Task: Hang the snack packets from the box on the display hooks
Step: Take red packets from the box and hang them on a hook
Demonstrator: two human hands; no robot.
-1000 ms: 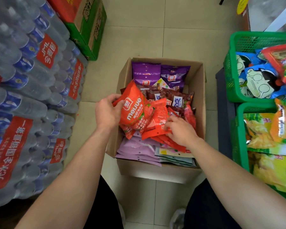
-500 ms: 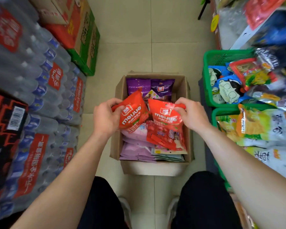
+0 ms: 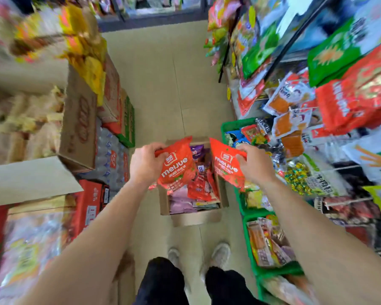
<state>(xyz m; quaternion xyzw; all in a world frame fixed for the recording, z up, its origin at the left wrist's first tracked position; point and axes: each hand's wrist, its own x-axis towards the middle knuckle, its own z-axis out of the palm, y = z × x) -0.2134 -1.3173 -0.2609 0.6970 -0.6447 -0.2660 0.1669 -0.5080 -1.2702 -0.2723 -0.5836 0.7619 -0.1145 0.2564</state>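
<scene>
Head view looks straight down a narrow shop aisle at a person's two bare forearms, black trousers and pale shoes on the tiled floor (image 3: 163,89). The left hand (image 3: 146,164) grips the top edge of a red snack packet (image 3: 178,167), fingers clenched around it, and the packet hangs down over the left side of the box. The right hand (image 3: 256,164) pinches the upper corner of a second red packet (image 3: 226,167) of the same kind, fingers closed on it; this packet hangs over the box's right wall. The two packets are apart, with a gap between them. Below them the cardboard box (image 3: 196,218) sits on the floor just ahead of the shoes, at the middle of the view. It holds more red packets, purple packets toward 12 o'clock and pale lilac packets toward 6 o'clock. At 3 o'clock from the box stand green baskets (image 3: 235,124) filled with mixed snack bags, and above them, toward 1 o'clock, many snack bags hang on the display rack (image 3: 295,38); the hooks themselves are too blurred to make out. At 9 o'clock, packs of bottled water (image 3: 110,155) and stacked cartons (image 3: 79,119) line the aisle, much of that side smeared by motion blur.
</scene>
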